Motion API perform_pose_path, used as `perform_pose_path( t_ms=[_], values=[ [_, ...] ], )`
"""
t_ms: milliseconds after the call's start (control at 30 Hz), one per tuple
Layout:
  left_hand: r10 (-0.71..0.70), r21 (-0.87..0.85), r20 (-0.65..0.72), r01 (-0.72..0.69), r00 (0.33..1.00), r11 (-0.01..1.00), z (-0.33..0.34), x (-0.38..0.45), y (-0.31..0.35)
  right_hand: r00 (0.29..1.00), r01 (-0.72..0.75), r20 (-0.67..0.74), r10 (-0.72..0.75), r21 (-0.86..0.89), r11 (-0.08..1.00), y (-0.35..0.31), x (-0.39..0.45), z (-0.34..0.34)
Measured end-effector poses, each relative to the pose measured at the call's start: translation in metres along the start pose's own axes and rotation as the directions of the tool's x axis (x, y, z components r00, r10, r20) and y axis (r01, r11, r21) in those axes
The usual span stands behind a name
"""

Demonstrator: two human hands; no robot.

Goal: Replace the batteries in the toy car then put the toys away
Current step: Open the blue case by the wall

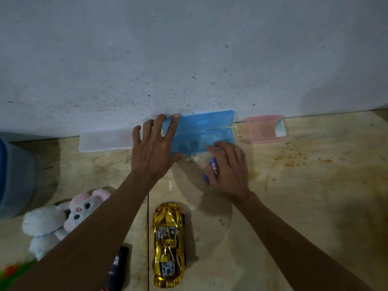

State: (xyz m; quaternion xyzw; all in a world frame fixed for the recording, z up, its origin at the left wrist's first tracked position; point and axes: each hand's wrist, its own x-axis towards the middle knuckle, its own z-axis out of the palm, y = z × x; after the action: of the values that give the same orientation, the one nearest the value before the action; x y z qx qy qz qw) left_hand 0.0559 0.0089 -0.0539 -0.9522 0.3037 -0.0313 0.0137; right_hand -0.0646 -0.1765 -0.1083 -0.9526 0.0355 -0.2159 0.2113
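blue plastic case [201, 133] sits open at the middle of the frame, its lid leaning back against the grey wall [189, 49] and its tray flat on the tan floor [315, 185]. my left hand [154, 149] is spread wide over the case's left end, fingers apart, the index tip touching the lid's top corner and the thumb along the tray's front edge. my right hand [227, 171] lies just below the tray's right front corner, fingers curled around a blue and white battery [213, 168] whose ends poke out between them; the fingertips reach the tray's edge.

left of the blue case, touching the wall, lies a clear case [105, 141]. to the right, a little apart, stands a pink case [262, 129] with something pale inside that i cannot make out.

lower centre of the frame, the gold car [169, 244] rests on its wheels, nose pointing up toward my hands, well apart from both. just to its left, partly under my left forearm, lies a black remote [116, 267]. at lower left a white and pink plush bunny [60, 219] lies on the floor. a blue bin [14, 177] shows at the left edge.
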Motion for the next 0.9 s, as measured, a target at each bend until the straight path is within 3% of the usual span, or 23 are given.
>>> perform_pose_path(
  t_ms=[133, 267, 367, 500, 667, 900],
  values=[
    [0.010, -0.009, -0.012, -0.010, 1.000, 1.000, -0.001, 0.000, 0.000, 0.994, -0.100, -0.047, 0.102, 0.037, 0.994, 0.013, 0.040, -0.015],
    [0.022, -0.023, -0.037, -0.023, 0.999, 0.999, -0.001, 0.001, -0.002, 0.999, -0.040, 0.031, 0.041, -0.036, 0.999, 0.027, 0.067, -0.025],
    [0.038, -0.031, -0.058, -0.039, 0.998, 0.999, 0.000, 0.000, 0.000, 0.996, -0.012, 0.089, 0.009, 0.035, 0.999, 0.035, 0.063, -0.028],
    [0.056, -0.049, -0.056, -0.059, 0.997, 0.997, 0.004, -0.006, 0.005, 0.996, 0.041, 0.073, -0.050, 0.116, 0.992, 0.043, 0.042, -0.019],
    [0.081, -0.040, 0.006, -0.080, 0.997, 0.996, 0.013, -0.009, 0.011, 0.989, 0.100, 0.103, -0.110, 0.099, 0.990, 0.053, 0.027, -0.007],
    [0.058, -0.022, -0.080, -0.060, 0.995, 0.998, 0.022, 0.000, 0.007, 0.995, 0.100, 0.023, -0.100, 0.012, 0.995, 0.055, 0.037, 0.005]
  ],
)
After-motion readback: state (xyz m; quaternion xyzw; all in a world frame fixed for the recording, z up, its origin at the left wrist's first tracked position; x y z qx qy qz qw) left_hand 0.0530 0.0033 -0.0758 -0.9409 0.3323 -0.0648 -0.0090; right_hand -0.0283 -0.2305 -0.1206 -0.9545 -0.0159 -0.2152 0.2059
